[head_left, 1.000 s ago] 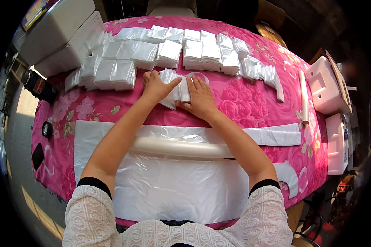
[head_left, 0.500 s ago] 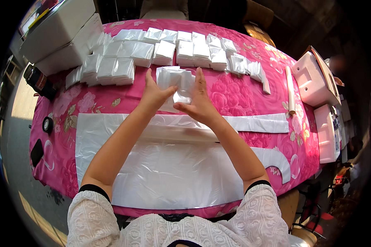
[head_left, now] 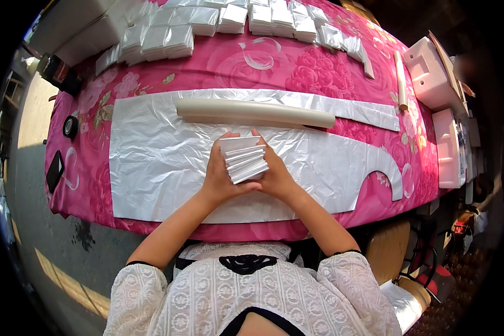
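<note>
Three dark things lined the left edge of the tabletop [head_left: 330, 70], which was covered in pink floral cloth: a flat black object [head_left: 55, 171], a bottle [head_left: 60, 74] and a black ring-shaped roll [head_left: 70, 127]. The bottle bore a dark label with reddish marks, its print too small to read; its contents could not be made out. Next came large white boxes [head_left: 75, 28], cut off by the picture's top edge, their insides hidden. Rows of folded white packets [head_left: 168, 43] stood stacked along the far side.

Across the near side spread a glossy white plastic sheet [head_left: 157, 162], a long cream tube [head_left: 252, 112] lying across its far part. At the centre, over the sheet and on the person's side of the tube, a bundle of folded white packets [head_left: 245, 159] was held between both hands. The left hand [head_left: 218, 173] cupped its left side, fingers curved around it; the right hand [head_left: 277, 173] closed on its right side, fingers snug against the packets.

Farther right lay a thinner tube [head_left: 401, 81]. At the right end sat a white box with holes [head_left: 425, 73], a tan board along its far side, contents hidden, and nearer, another white box [head_left: 447, 151].
</note>
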Demonstrator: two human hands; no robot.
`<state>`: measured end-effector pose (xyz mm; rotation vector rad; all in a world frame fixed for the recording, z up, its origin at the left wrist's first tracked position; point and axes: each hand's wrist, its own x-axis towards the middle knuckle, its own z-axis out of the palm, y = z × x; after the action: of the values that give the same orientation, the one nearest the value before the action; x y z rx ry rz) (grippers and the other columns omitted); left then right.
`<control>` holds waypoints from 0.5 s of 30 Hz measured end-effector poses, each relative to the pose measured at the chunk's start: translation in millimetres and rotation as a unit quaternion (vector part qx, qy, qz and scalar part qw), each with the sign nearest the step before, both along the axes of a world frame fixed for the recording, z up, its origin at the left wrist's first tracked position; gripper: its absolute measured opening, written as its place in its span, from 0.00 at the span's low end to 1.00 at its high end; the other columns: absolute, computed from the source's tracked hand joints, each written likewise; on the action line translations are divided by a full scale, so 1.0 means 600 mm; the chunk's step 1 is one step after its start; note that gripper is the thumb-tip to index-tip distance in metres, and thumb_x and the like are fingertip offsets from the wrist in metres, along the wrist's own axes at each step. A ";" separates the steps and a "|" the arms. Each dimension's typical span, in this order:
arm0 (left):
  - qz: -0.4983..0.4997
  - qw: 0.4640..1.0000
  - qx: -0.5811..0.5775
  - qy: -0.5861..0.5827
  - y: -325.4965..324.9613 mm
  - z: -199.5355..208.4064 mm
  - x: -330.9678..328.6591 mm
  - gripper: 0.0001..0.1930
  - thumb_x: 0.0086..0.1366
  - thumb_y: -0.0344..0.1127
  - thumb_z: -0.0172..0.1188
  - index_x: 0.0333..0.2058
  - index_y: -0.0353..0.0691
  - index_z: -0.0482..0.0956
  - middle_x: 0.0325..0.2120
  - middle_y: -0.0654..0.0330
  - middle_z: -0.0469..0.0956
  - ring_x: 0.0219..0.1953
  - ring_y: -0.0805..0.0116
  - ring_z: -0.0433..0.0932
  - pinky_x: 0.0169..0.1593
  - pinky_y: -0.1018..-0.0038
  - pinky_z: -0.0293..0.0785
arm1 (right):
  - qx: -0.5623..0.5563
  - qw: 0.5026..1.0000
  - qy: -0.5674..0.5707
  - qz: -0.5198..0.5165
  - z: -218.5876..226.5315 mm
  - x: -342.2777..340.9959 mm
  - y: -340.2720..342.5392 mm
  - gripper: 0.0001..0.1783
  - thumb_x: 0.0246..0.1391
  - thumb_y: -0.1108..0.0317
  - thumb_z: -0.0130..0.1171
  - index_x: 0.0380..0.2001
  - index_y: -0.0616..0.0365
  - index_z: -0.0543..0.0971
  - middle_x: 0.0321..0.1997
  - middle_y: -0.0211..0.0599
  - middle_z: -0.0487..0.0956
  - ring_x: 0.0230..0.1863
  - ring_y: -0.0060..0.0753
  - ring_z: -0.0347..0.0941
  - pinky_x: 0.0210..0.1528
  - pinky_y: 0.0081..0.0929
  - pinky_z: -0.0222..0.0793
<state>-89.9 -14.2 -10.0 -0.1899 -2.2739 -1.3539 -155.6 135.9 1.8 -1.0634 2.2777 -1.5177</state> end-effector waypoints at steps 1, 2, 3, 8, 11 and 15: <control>-0.002 1.000 -0.015 0.024 -0.001 0.001 -0.001 0.60 0.33 0.60 0.73 0.58 0.34 0.49 0.53 0.46 0.60 0.55 0.49 0.62 0.56 0.59 0.59 | -0.015 1.000 -0.020 -0.003 0.010 0.004 -0.005 0.59 0.28 0.67 0.73 0.64 0.56 0.50 0.51 0.44 0.70 0.53 0.45 0.65 0.55 0.34 0.63; -0.003 0.998 -0.031 0.048 -0.003 0.002 -0.004 0.59 0.33 0.60 0.73 0.58 0.34 0.49 0.53 0.45 0.59 0.55 0.48 0.61 0.57 0.59 0.58 | -0.046 0.998 0.040 0.015 0.018 -0.002 -0.007 0.58 0.27 0.67 0.73 0.63 0.57 0.51 0.50 0.43 0.71 0.53 0.44 0.64 0.54 0.34 0.63; -0.006 0.996 -0.045 0.073 -0.005 0.003 -0.005 0.59 0.33 0.60 0.73 0.57 0.34 0.49 0.54 0.45 0.58 0.56 0.48 0.60 0.57 0.58 0.57 | -0.033 0.998 0.058 0.008 0.019 -0.003 -0.004 0.58 0.26 0.67 0.74 0.63 0.57 0.51 0.50 0.43 0.70 0.53 0.44 0.65 0.54 0.34 0.62; -0.021 1.000 -0.007 -0.017 -0.012 0.004 0.000 0.58 0.32 0.58 0.74 0.55 0.35 0.50 0.51 0.48 0.59 0.55 0.47 0.60 0.58 0.56 0.56 | -0.024 0.996 0.085 -0.023 -0.003 -0.004 0.008 0.57 0.24 0.68 0.74 0.61 0.59 0.54 0.50 0.40 0.69 0.52 0.45 0.63 0.56 0.35 0.60; -0.028 0.998 -0.047 0.017 0.000 -0.003 -0.011 0.58 0.31 0.56 0.75 0.55 0.36 0.48 0.50 0.48 0.59 0.53 0.48 0.61 0.58 0.55 0.55 | -0.085 0.993 0.073 -0.044 0.000 -0.003 -0.007 0.52 0.24 0.68 0.73 0.58 0.57 0.59 0.48 0.40 0.70 0.52 0.47 0.62 0.55 0.37 0.60; -0.010 0.993 -0.112 0.040 -0.005 -0.011 -0.018 0.56 0.33 0.53 0.75 0.55 0.39 0.47 0.49 0.49 0.60 0.53 0.49 0.62 0.58 0.51 0.53 | 0.008 0.992 0.128 0.015 0.007 -0.025 0.000 0.45 0.24 0.68 0.73 0.51 0.56 0.65 0.47 0.40 0.71 0.51 0.49 0.62 0.54 0.38 0.59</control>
<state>-100.9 -17.2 -16.5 -0.3355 -2.3583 -1.0793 -170.3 136.0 6.0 -1.3513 2.4214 -1.4208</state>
